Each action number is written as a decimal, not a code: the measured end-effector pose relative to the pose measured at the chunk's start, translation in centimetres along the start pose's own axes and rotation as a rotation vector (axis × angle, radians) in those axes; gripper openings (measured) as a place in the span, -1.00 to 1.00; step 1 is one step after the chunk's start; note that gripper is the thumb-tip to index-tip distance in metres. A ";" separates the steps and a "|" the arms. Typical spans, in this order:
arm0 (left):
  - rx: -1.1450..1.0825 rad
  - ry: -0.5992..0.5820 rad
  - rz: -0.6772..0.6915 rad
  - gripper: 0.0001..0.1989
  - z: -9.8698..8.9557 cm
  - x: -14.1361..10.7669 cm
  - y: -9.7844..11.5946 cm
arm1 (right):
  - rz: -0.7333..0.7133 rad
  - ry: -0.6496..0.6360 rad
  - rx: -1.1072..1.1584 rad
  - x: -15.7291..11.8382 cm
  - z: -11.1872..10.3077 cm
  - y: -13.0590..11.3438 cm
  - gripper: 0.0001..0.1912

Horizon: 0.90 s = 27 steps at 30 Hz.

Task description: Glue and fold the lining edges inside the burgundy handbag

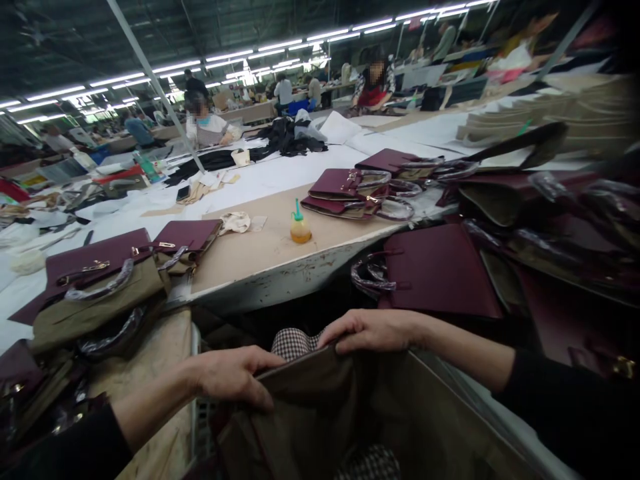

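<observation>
Low in front of me, the open bag [310, 393] gapes towards me, its brown inside showing. My left hand [235, 377] clamps the left part of its upper edge, thumb on the near side and the other fingers partly hidden beyond it. My right hand [373, 331] has the same edge nipped between thumb and fingers, farther right and a little higher. The hands are apart, with a stretch of edge between them.

Just beyond that edge is some checked cloth [293, 344], perhaps part of what I'm wearing, though I can't be sure.

To my left, a pale wooden board [165, 393] lies beside more maroon bags [107, 257], their handles in clear wrap. On my right, a maroon bag [440, 270] leans near the table, others heaped beside it.

Ahead on the table [250, 257] stands a small bottle [301, 231] of amber liquid with a green spout, between a crumpled pale rag [235, 222] and a stack of maroon bags. Farther off lie a phone [183, 193] and black cloth [287, 138]; beyond, people sit at work under rows of tube lights [230, 56].
</observation>
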State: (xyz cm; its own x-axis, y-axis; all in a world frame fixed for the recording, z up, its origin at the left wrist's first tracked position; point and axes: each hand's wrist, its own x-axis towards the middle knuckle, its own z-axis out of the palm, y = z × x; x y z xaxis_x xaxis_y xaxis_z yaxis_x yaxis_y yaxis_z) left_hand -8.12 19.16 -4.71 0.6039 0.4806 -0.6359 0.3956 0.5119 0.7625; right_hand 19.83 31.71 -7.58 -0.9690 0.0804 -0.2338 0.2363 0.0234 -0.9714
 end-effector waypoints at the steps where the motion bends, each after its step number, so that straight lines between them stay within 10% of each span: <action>1: -0.028 -0.017 -0.019 -0.50 -0.1 -0.2 0.2 | 0.002 -0.016 0.012 0.2 0.0 -0.2 -0.62; 8: -0.068 -0.085 -0.074 -0.53 -0.1 0.2 -0.6 | 0.046 -0.051 0.111 0.2 1.0 0.1 -0.65; 14: -0.112 0.041 0.000 -0.56 0.7 0.3 -3.5 | 0.052 -0.081 -0.268 1.2 0.6 -0.6 -0.71; 20: -0.010 0.090 0.013 -0.61 1.7 -0.7 -1.7 | 0.104 -0.280 -0.456 5.5 2.3 -2.8 -0.52; 27: 0.082 0.377 -0.051 -0.55 4.4 -5.4 -1.2 | -0.029 -0.260 -0.355 6.7 3.1 -1.9 -0.73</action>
State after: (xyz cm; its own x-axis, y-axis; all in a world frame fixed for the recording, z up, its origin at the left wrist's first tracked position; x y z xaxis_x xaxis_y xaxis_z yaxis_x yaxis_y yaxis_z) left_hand -8.77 12.79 -1.65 0.2916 0.6918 -0.6606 0.4818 0.4903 0.7262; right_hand 12.69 29.12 -7.43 -0.9509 -0.1779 -0.2534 0.1750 0.3662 -0.9140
